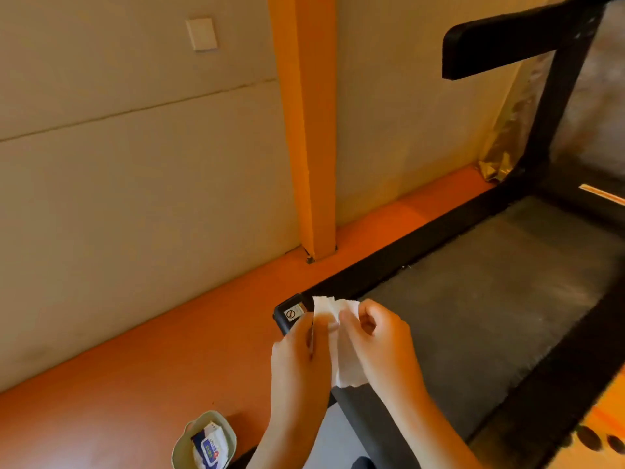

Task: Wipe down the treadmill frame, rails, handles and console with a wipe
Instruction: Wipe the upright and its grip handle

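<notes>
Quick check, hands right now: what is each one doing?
Left hand: fingers pinch the white wipe at its upper left edge.
Right hand: fingers curled, gripping the same wipe from the right.

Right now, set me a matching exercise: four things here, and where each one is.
1. wipe
2. pack of wipes
3. handrail
4. wall plate

A. high on the wall
B. inside the green basket
C. pinched between left hand and right hand
D. sticking out, black, at upper right

Pairs: 1-C, 2-B, 3-D, 4-A.
</notes>
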Available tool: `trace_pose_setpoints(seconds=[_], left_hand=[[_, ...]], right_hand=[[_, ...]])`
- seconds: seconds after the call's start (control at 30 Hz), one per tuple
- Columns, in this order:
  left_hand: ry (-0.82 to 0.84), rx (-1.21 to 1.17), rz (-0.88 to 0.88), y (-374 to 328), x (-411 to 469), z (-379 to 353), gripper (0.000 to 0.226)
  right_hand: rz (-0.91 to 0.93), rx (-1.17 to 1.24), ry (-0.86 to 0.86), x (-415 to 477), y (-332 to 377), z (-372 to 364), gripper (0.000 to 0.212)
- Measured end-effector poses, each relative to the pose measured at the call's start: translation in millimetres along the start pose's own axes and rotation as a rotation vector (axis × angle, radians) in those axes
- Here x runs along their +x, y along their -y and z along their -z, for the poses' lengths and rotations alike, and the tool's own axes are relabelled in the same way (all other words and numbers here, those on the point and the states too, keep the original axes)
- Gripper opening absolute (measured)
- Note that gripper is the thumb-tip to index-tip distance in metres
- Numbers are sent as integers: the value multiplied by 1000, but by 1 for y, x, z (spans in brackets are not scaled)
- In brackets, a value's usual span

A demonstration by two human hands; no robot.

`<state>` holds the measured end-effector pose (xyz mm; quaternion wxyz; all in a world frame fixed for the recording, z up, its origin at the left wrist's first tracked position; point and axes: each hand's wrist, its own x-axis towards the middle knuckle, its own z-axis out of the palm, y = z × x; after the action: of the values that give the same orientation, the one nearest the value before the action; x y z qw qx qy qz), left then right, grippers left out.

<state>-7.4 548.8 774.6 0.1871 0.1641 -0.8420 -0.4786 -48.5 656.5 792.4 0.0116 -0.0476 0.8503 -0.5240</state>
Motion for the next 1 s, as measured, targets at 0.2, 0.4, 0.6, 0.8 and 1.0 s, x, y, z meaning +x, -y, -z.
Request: trace_pose_setpoints(seconds=[0.2, 0.4, 0.6, 0.8, 1.0], left_hand=[[195, -82, -110, -43, 58, -50, 36], [406, -267, -63, -74, 109, -106, 14], [648, -505, 182, -109, 144, -141, 20], [785, -416, -24, -130, 179, -169, 31], [867, -362, -298, -146, 226, -202, 26]], right_hand=[[27, 164, -27, 64, -11, 28, 5], [-17, 377, 16, 108, -30, 98, 19], [-350, 526, 110, 140, -70, 156, 66], [-312, 780, 58, 154, -83, 177, 37], [-121, 557, -153, 197, -84, 203, 25]])
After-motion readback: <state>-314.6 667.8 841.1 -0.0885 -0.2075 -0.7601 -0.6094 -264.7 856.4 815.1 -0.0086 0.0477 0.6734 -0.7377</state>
